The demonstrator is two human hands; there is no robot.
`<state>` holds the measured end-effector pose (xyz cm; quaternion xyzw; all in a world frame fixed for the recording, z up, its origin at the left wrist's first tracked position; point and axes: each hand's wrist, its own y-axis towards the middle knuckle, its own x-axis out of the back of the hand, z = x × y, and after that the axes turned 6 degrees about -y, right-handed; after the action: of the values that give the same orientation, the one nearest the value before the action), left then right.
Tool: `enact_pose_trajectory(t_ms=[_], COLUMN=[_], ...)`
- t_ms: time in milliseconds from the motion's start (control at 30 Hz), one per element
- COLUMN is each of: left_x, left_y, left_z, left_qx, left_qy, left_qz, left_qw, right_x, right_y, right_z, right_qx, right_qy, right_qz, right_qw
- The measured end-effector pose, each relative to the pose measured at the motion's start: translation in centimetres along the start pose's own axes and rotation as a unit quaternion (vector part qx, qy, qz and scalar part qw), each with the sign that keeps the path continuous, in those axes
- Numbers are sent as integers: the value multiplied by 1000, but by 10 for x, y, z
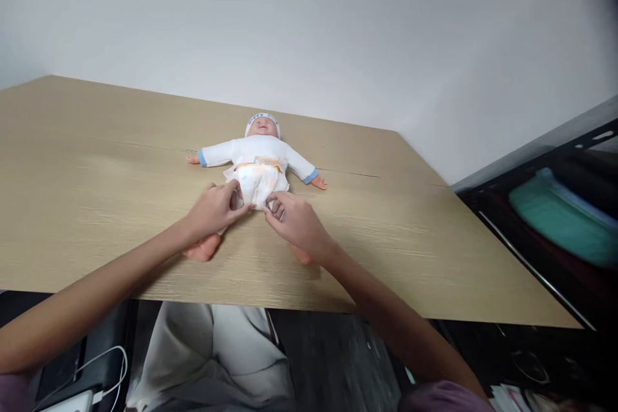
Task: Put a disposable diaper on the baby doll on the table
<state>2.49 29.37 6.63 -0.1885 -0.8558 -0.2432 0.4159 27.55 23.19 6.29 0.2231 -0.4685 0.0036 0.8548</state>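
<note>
A baby doll (258, 158) lies on its back on the wooden table (96, 193), head towards the wall, arms spread. It wears a white top with blue cuffs, a white cap and a white diaper (255, 181). My left hand (215, 209) rests over the doll's left leg, its fingers pinched on the diaper's lower edge. My right hand (295, 222) lies over the other leg, fingers curled and gripping the diaper's lower edge from the right. Both bare doll feet poke out beneath my wrists.
A plain white wall rises behind the table. A dark shelf unit (555, 206) with a teal folded cloth (564, 215) stands at the right. Below the table's front edge are my light trousers (212, 354) and a white cable (103, 370).
</note>
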Motion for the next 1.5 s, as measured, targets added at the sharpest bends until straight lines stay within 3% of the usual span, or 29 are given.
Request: enact_pose_trajectory(t_ms=[233,433,667,967,1133,1267,1500], left_x=[-5,-6,-6,-3,-4,-9,-20], left_y=[5,5,1,4,6,7,5], left_z=[10,14,9,9,14,20,27], left_qx=[-31,-82,-80,-62,-47,-20,30], left_qy=[-47,-109,-130,-126,-161,-203,-290], left_qz=[-3,-45,-57,-25,-17,-30,-86], left_qw=[998,990,987,990,986,978,953], right_x=[-23,-24,-24,-25,-27,-26,-26], right_y=[-3,-11,-15,-12,-7,-6,-14], right_z=[7,7,7,7,4,6,12], right_qx=[-36,-31,3,-13,-72,-121,-118], right_qy=[-69,-46,-10,5,33,75,84], right_qz=[-24,-31,-23,-12,-32,-40,-97], right_qw=[997,998,1000,1000,996,989,985])
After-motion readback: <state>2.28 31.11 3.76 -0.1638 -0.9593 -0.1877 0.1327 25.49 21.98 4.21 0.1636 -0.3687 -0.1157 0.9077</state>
